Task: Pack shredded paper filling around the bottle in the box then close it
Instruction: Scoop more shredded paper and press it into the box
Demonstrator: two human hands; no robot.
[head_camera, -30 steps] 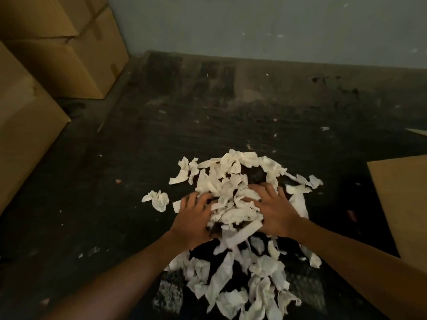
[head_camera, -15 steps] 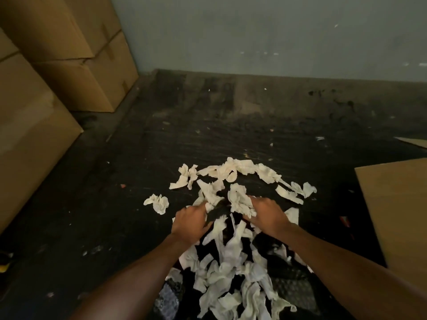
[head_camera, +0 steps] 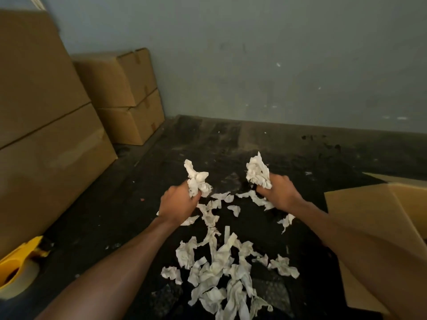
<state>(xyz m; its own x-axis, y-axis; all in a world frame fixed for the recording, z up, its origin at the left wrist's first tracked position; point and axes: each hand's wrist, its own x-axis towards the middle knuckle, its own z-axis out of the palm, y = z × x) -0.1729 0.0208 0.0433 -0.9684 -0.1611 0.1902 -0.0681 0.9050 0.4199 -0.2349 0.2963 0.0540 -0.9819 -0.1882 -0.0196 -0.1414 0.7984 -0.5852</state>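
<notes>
White shredded paper (head_camera: pixel 219 269) lies scattered on the dark floor in front of me. My left hand (head_camera: pixel 179 202) is closed around a bunch of paper strips (head_camera: pixel 196 179), lifted off the floor. My right hand (head_camera: pixel 278 192) grips a second bunch (head_camera: pixel 257 172), also raised. An open cardboard box (head_camera: pixel 374 229) stands at the right edge, its flap toward me. I cannot see inside it, and no bottle is visible.
Stacked brown cartons (head_camera: pixel 46 125) line the left wall, with two smaller ones (head_camera: pixel 124 95) behind them. A yellow tape dispenser (head_camera: pixel 18 271) lies at the lower left. Bubble wrap (head_camera: pixel 272 294) shows under the paper. A grey wall closes off the back.
Both hands have closed on bunches of paper and lifted them off the pile, moving apart. The view has tilted up and now shows more of the cartons, the box and the tape dispenser.
</notes>
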